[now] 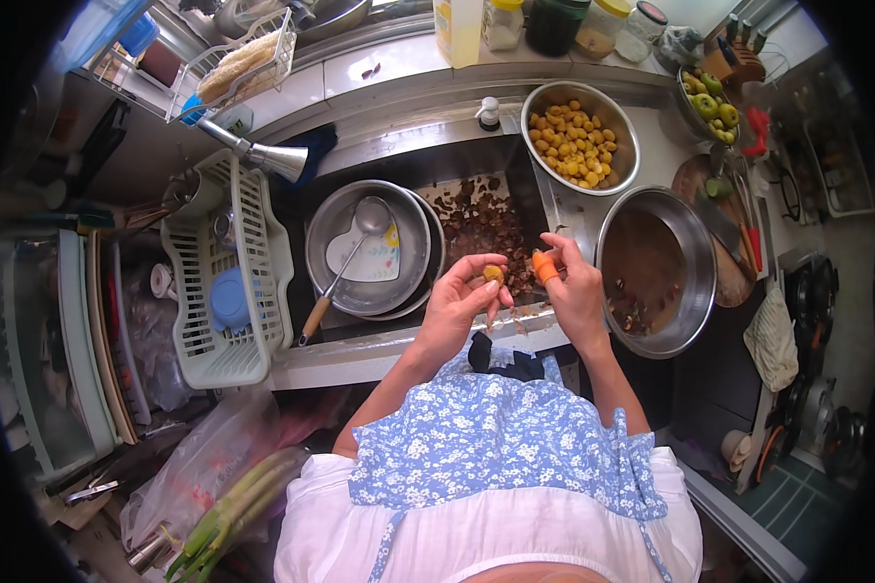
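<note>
A peeled yellow chestnut (493, 275) sits between the thumb and fingers of my left hand (454, 301), over the sink's front edge. Close to its right, my right hand (576, 291) is curled with a small orange object (546, 266) at its thumb and fingers; its exact kind cannot be made out. Brown peelings (476, 219) lie scattered in the sink beneath both hands. Beyond them, a steel bowl (635, 165) holds many peeled yellow chestnuts (574, 141). To the right of my right hand, a larger steel basin (707, 282) contains brown water with dark pieces in it.
Left in the sink stand nested metal basins (318, 243) with a ladle (370, 216) and a heart-shaped white dish (360, 259). A pale dish rack (272, 291) is farther left. Jars (503, 24) line the back ledge. A fruit bowl (690, 107) and wooden board (729, 267) are at right.
</note>
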Tool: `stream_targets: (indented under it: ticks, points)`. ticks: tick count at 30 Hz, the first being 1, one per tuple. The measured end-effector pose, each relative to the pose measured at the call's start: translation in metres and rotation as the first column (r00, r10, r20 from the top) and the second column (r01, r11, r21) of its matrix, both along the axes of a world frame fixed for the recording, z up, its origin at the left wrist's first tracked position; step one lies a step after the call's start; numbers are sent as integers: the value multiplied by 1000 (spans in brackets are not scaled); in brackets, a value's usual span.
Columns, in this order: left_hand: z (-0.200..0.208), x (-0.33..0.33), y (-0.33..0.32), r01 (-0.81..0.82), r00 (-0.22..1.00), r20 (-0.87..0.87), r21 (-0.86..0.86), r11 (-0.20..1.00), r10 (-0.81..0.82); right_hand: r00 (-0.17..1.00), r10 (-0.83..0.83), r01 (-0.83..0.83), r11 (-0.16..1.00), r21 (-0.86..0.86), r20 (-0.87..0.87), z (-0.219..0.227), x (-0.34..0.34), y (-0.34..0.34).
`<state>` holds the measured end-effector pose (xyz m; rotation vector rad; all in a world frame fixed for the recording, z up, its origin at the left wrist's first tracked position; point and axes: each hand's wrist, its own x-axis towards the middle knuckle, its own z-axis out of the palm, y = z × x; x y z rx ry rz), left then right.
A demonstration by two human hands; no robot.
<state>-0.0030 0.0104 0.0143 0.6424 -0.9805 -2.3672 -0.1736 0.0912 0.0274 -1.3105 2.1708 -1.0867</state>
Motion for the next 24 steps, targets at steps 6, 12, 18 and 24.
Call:
stream_targets:
  ticks: [6,12,18,24]
  points:
    - [-5,-1,-1,-64,998,22,-58,996,66,970,77,-51,992,-117,230,8,9,0]
    - [-3,4,-4,-19,990,133,-209,978,48,899,127,-74,987,-140,419,16,20,0]
    - [1,5,-4,18,984,176,-218,976,21,882,159,-111,985,-131,445,19,22,-1]
    - [6,8,-6,36,982,189,-291,956,21,881,186,-138,980,-140,435,20,21,2]
